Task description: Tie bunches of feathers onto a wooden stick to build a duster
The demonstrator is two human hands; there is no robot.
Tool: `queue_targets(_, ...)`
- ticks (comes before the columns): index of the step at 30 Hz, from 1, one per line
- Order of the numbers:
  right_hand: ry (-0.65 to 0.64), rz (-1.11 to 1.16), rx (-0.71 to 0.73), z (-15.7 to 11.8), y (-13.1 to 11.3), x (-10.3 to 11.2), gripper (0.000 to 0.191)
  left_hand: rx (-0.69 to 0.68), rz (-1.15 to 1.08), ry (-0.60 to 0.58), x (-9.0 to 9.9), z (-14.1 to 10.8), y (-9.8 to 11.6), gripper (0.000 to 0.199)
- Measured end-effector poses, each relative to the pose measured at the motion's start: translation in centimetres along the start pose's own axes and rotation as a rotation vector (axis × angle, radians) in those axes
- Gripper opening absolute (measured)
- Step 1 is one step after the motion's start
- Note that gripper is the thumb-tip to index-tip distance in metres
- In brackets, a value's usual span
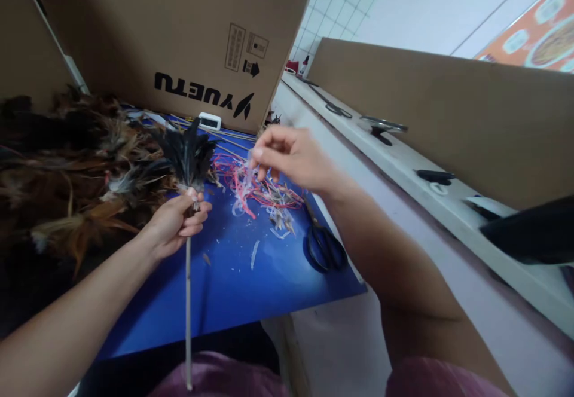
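Note:
My left hand (179,220) is wrapped round the top of a thin stick (188,301), just below a tuft of black feathers (188,152); together they look like a feather duster. The stick hangs down past the table's front edge. Over the middle of the table, my right hand (291,158) pinches a clear plastic strip (249,173) between thumb and fingertips. Below it lies a tangle of pink and clear strips (260,191) with feather bits. Black-handled scissors (323,247) rest near the table's right edge.
Brown and black feathers (81,176) are heaped on the left. A large cardboard box (179,32) stands behind the blue table (242,289). Against it sits a small white display (209,121), beside several thin sticks (233,140). A white ledge (403,164) with small items runs along the right.

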State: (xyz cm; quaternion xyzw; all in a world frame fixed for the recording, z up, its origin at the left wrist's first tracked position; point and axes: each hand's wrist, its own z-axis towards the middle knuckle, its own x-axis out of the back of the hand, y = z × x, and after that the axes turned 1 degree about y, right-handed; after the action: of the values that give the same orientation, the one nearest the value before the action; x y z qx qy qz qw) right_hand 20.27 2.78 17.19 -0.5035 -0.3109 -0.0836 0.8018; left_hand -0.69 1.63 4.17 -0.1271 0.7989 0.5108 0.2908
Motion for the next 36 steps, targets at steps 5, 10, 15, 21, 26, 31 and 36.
queue_targets(5, -0.019, -0.334, 0.204, -3.1, 0.8, -5.0, 0.012, 0.126, 0.053, -0.004, -0.6, -0.1, -1.0, 0.022)
queue_targets(10, -0.149, -0.559, 0.360, -6.4, 2.2, -9.1, 0.024, 0.074, 0.045, 0.012, -0.5, -0.2, -1.6, 0.020)
queue_targets(15, -0.208, -0.624, 0.349, -8.8, 3.6, -11.1, 0.031, 0.106, -0.016, -0.068, -0.3, -0.2, -1.1, 0.022)
queue_targets(21, 0.076, -0.402, 0.181, -7.5, 7.1, -10.9, 0.028, 0.079, 0.003, -0.134, 0.3, 0.0, -0.7, 0.022)
queue_targets(26, -0.013, -0.541, 0.149, -4.0, 9.8, -12.0, 0.021, 0.072, 0.053, -0.204, 0.3, -0.4, -0.4, 0.020)
queue_targets(31, 0.000, -0.787, 0.176, -1.7, 12.1, -9.6, 0.029, 0.015, 0.023, -0.222, 0.3, -0.8, 0.6, 0.019)
queue_targets(36, -0.037, -1.091, 0.217, -1.3, 14.5, -4.3, 0.029, -0.033, -0.050, -0.230, 0.5, -0.8, 1.4, 0.020)
